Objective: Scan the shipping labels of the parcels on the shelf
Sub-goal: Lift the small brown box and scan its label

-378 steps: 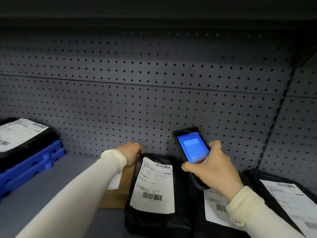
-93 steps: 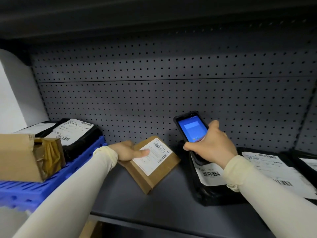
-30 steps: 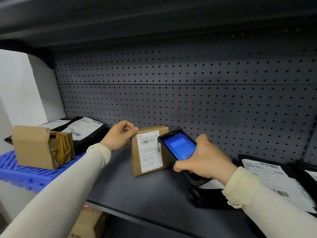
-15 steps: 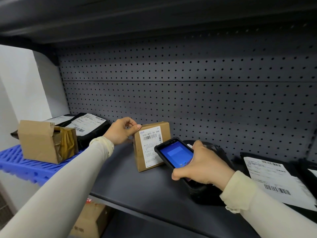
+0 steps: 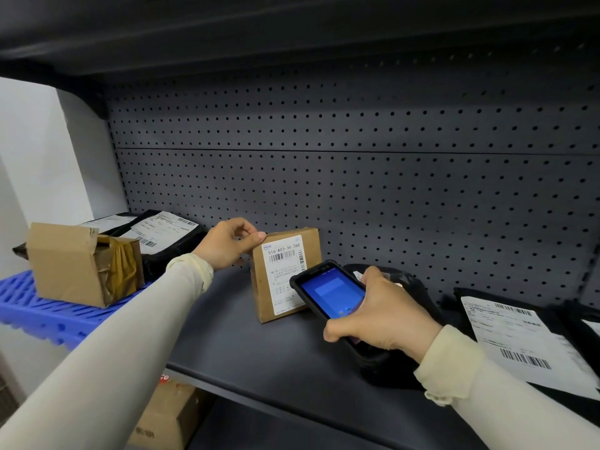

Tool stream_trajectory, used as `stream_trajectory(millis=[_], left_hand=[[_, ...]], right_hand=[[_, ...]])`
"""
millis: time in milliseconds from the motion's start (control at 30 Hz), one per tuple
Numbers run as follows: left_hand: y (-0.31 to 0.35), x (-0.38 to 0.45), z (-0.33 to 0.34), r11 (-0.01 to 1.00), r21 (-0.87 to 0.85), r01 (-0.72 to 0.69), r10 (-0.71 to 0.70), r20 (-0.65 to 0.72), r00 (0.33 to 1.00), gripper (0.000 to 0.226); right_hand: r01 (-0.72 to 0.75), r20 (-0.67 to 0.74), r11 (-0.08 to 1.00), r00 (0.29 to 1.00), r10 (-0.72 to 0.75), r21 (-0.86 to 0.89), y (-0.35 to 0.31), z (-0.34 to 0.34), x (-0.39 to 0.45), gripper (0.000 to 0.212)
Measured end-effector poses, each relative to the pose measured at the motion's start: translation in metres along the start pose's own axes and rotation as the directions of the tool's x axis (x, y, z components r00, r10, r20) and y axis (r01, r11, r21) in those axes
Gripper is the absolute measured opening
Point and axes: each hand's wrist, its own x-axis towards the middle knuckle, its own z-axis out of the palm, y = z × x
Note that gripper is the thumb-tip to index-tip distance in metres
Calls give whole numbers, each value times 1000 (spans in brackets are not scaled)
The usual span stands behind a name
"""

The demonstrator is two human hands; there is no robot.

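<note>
A small brown cardboard parcel (image 5: 276, 297) stands upright on the dark shelf (image 5: 259, 352), its white shipping label (image 5: 285, 271) with a barcode facing me. My left hand (image 5: 227, 245) pinches the parcel's top left corner and holds it up. My right hand (image 5: 383, 315) grips a black handheld scanner (image 5: 328, 293) with a lit blue screen, its top end close in front of the label's lower right. A black poly parcel (image 5: 406, 287) lies partly hidden behind my right hand.
A blue plastic crate (image 5: 48, 316) at the left carries a torn brown box (image 5: 81, 264) and black bagged parcels (image 5: 168, 241) with labels. Another black parcel with a large white label (image 5: 519, 339) lies at the right. Cardboard boxes (image 5: 168, 414) sit on the level below. Pegboard (image 5: 357, 190) backs the shelf.
The parcel went from tilted flat in my left hand to standing upright with its label facing me. The scanner moved left and down until it is close in front of the label.
</note>
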Motion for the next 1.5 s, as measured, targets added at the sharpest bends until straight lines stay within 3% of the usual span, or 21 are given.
stream_trajectory(millis=[400,600,733,900,1200,1500], left_hand=[[-3,1,0,999,35,-15,15,7,1000,21],[-6,-2,2,1000,-16,17,-16,55,998,25],[-11,0,3,1000,-15,3,-3,49,999,15],[0,2,6,984,-172,54,-48,43,998,13],[-8,2,6,929,-203,309,-216,378,900,23],[-39,13,26,920,-14,391,-330,510,794,25]], right_hand=[[-21,-21,998,1000,23,60,2,6,3,88],[-19,-65,995,998,25,95,3,4,7,75],[-27,-97,990,994,41,136,3,5,13,71],[-11,-177,984,983,43,176,4,6,20,66],[-6,-231,972,971,62,236,6,4,34,66],[-32,-262,973,961,93,229,6,3,44,67]])
